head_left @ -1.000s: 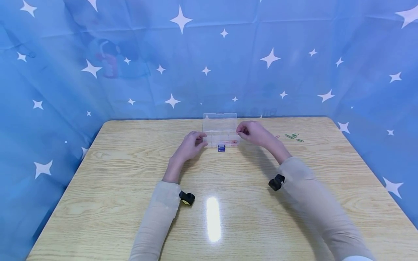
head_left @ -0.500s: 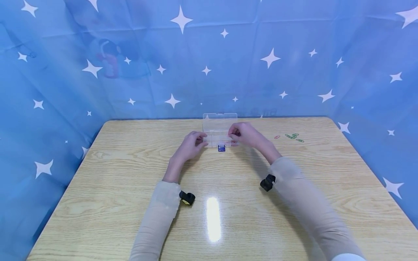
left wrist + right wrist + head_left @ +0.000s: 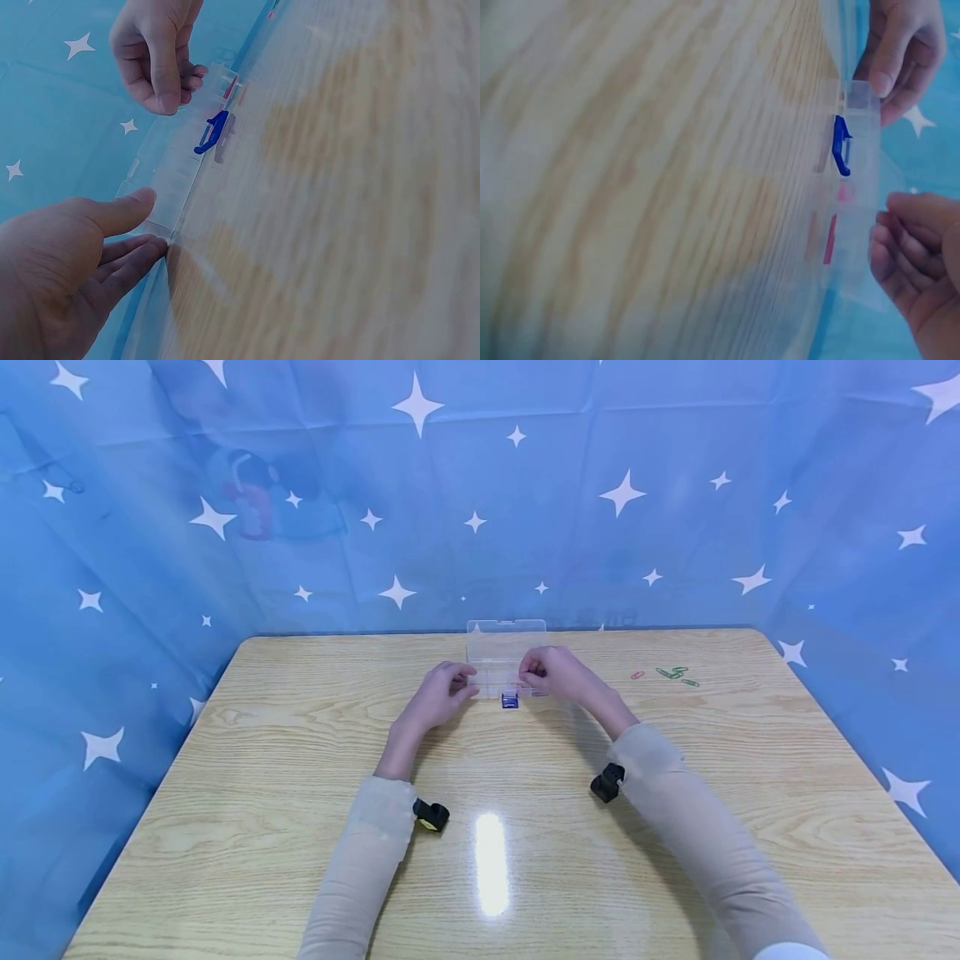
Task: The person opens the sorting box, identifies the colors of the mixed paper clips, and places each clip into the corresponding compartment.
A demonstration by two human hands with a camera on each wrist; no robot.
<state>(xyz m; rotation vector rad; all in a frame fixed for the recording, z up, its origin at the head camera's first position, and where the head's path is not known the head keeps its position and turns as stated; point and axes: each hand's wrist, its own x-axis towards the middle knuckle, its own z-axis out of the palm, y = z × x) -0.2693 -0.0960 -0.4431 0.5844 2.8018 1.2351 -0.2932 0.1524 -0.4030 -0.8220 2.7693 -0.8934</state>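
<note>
A clear plastic compartment box [image 3: 495, 680] with a blue latch [image 3: 510, 701] stands with its lid [image 3: 506, 640] raised. My left hand [image 3: 442, 693] holds the box's left end between thumb and fingers. Over the right part of the box hovers my right hand [image 3: 558, 672], its fingers loosely bent and nothing visible between them. In the right wrist view, a red paper clip [image 3: 830, 240] shows through the front wall, and a blurred pink shape [image 3: 845, 191] lies nearer the latch. The right hand hides some compartments in the head view.
A pink paper clip [image 3: 637, 676] and several green paper clips [image 3: 677, 673] lie on the wooden table [image 3: 300, 760] right of the box. Behind the table's back edge hangs a blue star-patterned cloth [image 3: 322, 552].
My right hand has moved left from the box's right end to over its inside, and slightly down. The left hand stays at the left end.
</note>
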